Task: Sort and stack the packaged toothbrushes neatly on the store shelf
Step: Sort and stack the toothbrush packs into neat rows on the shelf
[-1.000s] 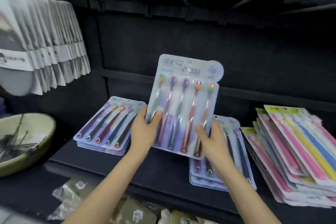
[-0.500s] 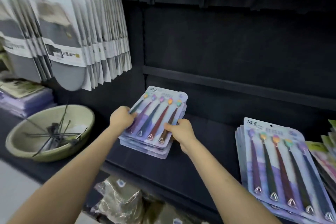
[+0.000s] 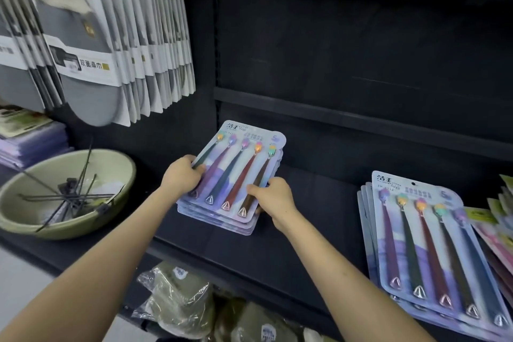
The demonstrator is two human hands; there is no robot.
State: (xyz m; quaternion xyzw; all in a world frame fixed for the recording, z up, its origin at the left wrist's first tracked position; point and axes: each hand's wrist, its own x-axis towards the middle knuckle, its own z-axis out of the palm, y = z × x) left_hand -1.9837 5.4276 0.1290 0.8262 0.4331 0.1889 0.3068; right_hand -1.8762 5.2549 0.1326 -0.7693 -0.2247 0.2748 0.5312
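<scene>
L hand point(image 3: 181, 175), R hand point(image 3: 273, 197) grip 5-brush pack point(image 3: 238, 164) atop stack point(image 3: 222, 223).

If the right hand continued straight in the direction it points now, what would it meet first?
The stack of toothbrush packs: the right hand grips its right edge, thumb on the top pack. Beyond it, probably the left hand, though depth is unclear.

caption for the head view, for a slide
Left hand and right hand grip a stack of toothbrush packs on a dark shelf.
</scene>
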